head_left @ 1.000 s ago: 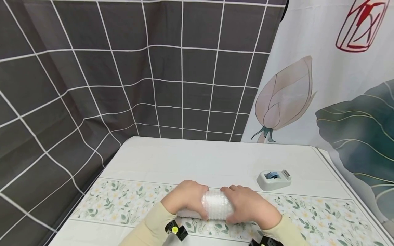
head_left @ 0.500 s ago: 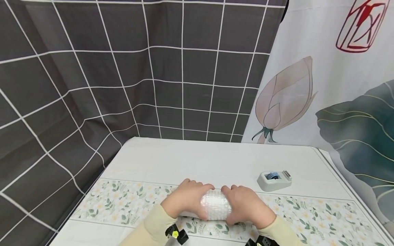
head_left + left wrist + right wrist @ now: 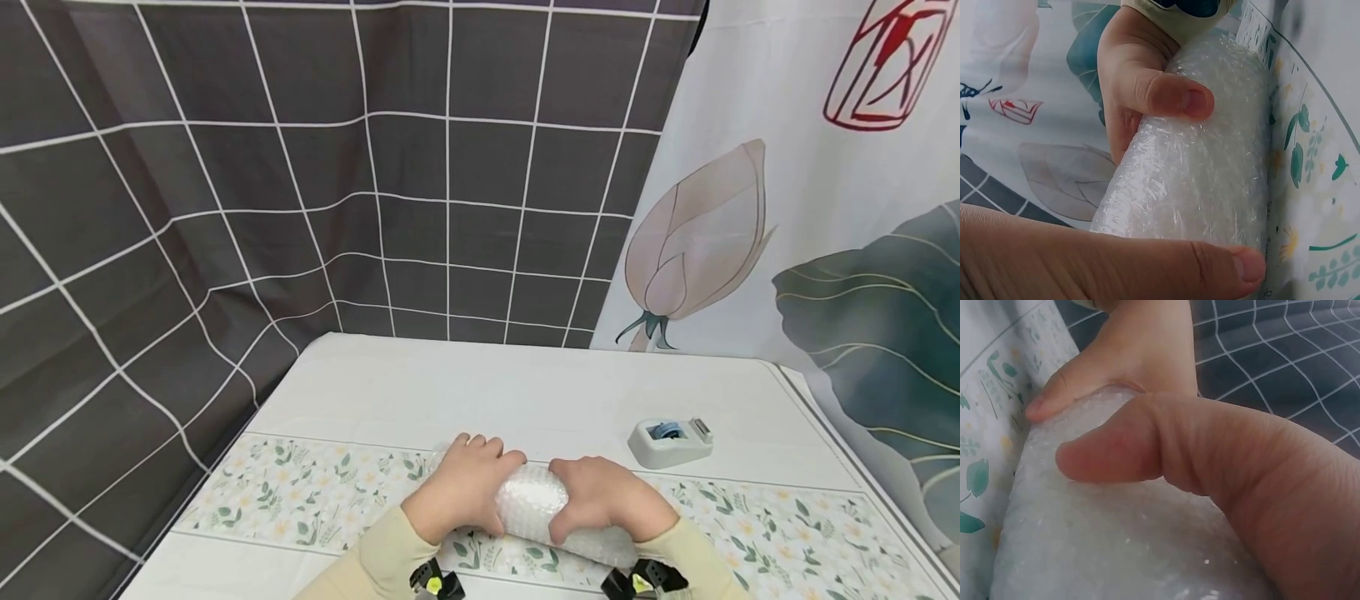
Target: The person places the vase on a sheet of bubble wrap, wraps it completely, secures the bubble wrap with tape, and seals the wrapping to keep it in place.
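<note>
A roll of clear bubble wrap [image 3: 531, 498] lies on the flowered band of the table, its right end angled toward the person. My left hand [image 3: 467, 486] grips its left part, thumb on the near side and fingers over the top. Around the right part, my right hand [image 3: 606, 498] holds it the same way. A short stretch of the roll shows between the two thumbs. In the left wrist view, both thumbs press on the shiny bubble wrap [image 3: 1191, 181]. The right wrist view shows the right thumb [image 3: 1113, 453] across the roll. Whatever lies inside the wrap is hidden.
Behind and to the right of the hands stands a pale tape dispenser [image 3: 670, 442] with a blue core. The white table [image 3: 465, 383] has a flowered strip across it. A dark gridded curtain [image 3: 405, 167] hangs at the back and left, a printed white one [image 3: 795, 100] at right.
The bubble wrap roll has turned slightly, its right end swinging toward the person and now showing below the right hand. Both hands keep hold of it and have shifted slightly.
</note>
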Demonstrator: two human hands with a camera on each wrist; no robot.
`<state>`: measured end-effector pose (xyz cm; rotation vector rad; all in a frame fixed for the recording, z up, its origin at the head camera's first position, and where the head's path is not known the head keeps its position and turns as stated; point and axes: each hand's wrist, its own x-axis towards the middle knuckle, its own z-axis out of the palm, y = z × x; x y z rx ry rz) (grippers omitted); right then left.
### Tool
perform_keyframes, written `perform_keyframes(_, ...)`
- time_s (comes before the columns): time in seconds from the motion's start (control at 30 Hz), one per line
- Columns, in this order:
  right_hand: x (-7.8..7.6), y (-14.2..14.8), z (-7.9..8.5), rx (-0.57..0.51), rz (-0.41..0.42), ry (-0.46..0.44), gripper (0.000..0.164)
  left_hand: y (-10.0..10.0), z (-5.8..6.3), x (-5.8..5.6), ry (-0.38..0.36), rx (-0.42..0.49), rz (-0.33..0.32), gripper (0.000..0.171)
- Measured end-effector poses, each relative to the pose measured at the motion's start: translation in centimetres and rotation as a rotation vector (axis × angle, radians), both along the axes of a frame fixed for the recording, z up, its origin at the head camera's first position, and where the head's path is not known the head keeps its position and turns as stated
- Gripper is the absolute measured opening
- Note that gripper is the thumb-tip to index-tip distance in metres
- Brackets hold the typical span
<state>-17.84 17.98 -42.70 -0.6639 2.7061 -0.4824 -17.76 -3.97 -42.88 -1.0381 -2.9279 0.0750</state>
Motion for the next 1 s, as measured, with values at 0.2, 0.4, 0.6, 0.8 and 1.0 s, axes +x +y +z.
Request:
perform_keyframes(0.2,0.0,0.2,0.1,-0.052,0.024,-0.017,0.076,0.0,-0.3,-0.5,0.030,-0.008,-0.037,0.071)
perform_keyframes(0.4,0.4,0.5,0.8,-0.035,0.093,0.060,0.082,-0.1,-0.7,-1.1,0.008,0.028,-0.035,0.065)
perform_keyframes(0.6,1.3,0.2,1.4,0.010,0.111,0.151,0.079,0.0,-0.8,-1.3,-0.041,0.051,-0.026,0.057)
perform_keyframes(0.8,1.7,-0.5,1.1,0.093,0.089,0.238,0.079,0.1,-0.6,-1.3,-0.107,0.038,-0.008,0.056)
perform_keyframes(1.0,2.2,-1.1,0.8,0.186,0.067,0.328,0.082,0.1,-0.5,-1.5,-0.139,0.050,-0.002,0.054)
